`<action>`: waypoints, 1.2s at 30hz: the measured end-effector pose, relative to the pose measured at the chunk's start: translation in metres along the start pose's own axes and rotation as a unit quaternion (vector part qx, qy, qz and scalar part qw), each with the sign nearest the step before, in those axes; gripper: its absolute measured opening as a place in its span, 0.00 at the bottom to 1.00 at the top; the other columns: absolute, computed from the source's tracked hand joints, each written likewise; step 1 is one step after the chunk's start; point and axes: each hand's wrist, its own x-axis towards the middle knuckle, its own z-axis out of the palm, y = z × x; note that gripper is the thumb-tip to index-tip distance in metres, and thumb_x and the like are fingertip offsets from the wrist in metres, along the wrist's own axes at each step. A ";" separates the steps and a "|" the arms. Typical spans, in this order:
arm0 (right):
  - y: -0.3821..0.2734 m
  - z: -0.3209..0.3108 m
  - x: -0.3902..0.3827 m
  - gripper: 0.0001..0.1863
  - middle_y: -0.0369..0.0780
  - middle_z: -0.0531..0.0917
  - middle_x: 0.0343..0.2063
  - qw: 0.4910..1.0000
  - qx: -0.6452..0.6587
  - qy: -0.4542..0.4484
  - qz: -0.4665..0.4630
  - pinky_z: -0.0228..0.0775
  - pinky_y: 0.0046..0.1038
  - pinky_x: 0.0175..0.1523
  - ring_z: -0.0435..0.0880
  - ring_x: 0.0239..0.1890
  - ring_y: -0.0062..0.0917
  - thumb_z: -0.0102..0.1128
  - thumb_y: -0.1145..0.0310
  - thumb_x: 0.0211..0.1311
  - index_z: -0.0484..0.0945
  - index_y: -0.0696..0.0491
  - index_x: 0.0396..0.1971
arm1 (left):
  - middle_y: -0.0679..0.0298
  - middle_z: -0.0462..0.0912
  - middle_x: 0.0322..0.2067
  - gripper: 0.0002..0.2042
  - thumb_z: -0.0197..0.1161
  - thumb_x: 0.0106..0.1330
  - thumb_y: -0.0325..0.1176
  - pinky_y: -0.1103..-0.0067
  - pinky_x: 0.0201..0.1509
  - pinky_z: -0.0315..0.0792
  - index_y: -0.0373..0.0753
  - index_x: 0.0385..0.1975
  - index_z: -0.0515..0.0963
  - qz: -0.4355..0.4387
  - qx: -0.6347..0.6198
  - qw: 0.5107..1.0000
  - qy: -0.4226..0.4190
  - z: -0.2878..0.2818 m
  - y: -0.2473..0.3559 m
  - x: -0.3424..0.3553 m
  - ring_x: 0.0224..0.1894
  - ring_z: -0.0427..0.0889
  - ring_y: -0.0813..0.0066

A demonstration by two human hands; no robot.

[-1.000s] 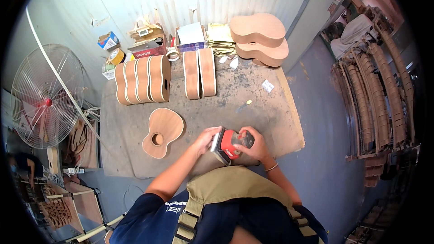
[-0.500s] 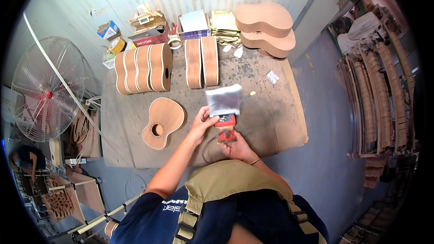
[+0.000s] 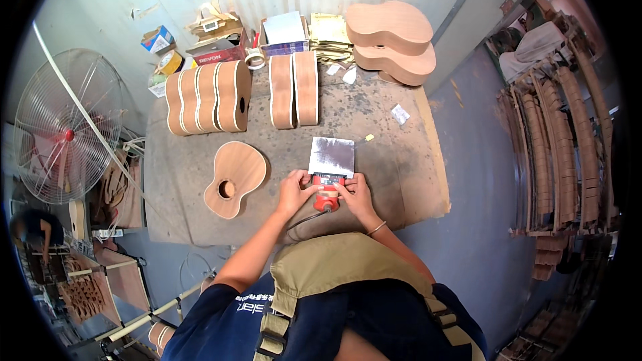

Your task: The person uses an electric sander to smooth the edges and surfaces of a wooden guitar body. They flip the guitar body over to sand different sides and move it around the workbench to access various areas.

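A red electric sander (image 3: pixel 326 194) lies on the carpeted workbench (image 3: pixel 394 180) with its grey sanding sheet (image 3: pixel 332 156) facing up. My left hand (image 3: pixel 295 191) grips the sander's left side. My right hand (image 3: pixel 354 194) holds its right side, fingers at the edge of the sheet. A black cord runs from the sander toward me. A small unfinished guitar body (image 3: pixel 234 177) with a round sound hole lies flat to the left of my hands.
Several guitar bodies (image 3: pixel 208 104) stand on edge at the back left, two more (image 3: pixel 294 89) beside them. Two bodies (image 3: pixel 394 40) are stacked back right. Boxes, tape rolls and paper line the wall. A standing fan (image 3: pixel 63 130) is left; bent wood sides (image 3: pixel 568 140) hang right.
The sander was held upright in both hands; it now lies on the bench with the sanding sheet turned up and both hands at its sides.
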 end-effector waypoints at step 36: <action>-0.278 0.035 0.409 0.18 0.50 0.88 0.49 0.750 -0.343 0.160 -0.542 0.77 0.45 0.59 0.84 0.54 0.48 0.67 0.74 0.70 0.84 0.57 0.58 | 0.50 0.78 0.40 0.19 0.70 0.74 0.50 0.54 0.38 0.78 0.39 0.39 0.75 -0.017 0.263 0.965 0.006 0.003 -0.043 -0.022 0.38 0.82 0.43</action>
